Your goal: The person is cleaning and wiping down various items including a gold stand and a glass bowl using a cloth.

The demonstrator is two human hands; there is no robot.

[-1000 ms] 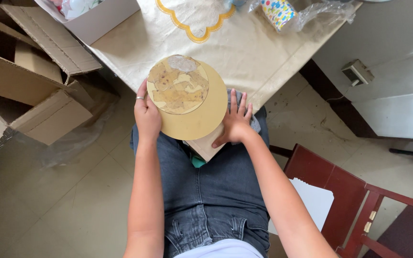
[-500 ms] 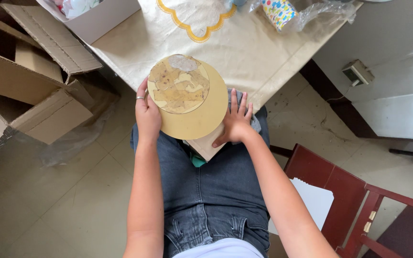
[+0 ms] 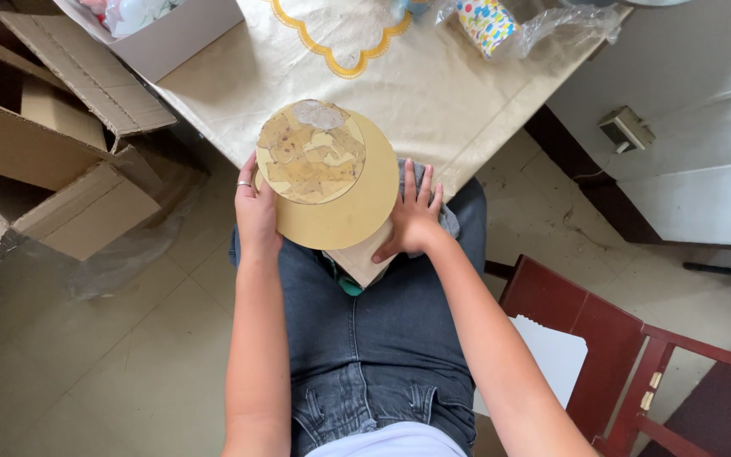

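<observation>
Cardboard disc is resting over the person's lap just below the table, left hand gripping its edge, right hand lying flat with fingers spread beside it, cardboard boxes sitting left.

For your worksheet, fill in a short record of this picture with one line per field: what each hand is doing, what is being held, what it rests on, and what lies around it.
Left hand: left hand grips the left edge of the round cardboard disc.
Right hand: right hand lies flat against the disc's right side.
Disc top: smaller round piece with torn, patchy paper.
Support: disc sits over the lap, in dark jeans.
Table: cream tablecloth.
Left: open cardboard boxes.
Right: red wooden chair.
</observation>
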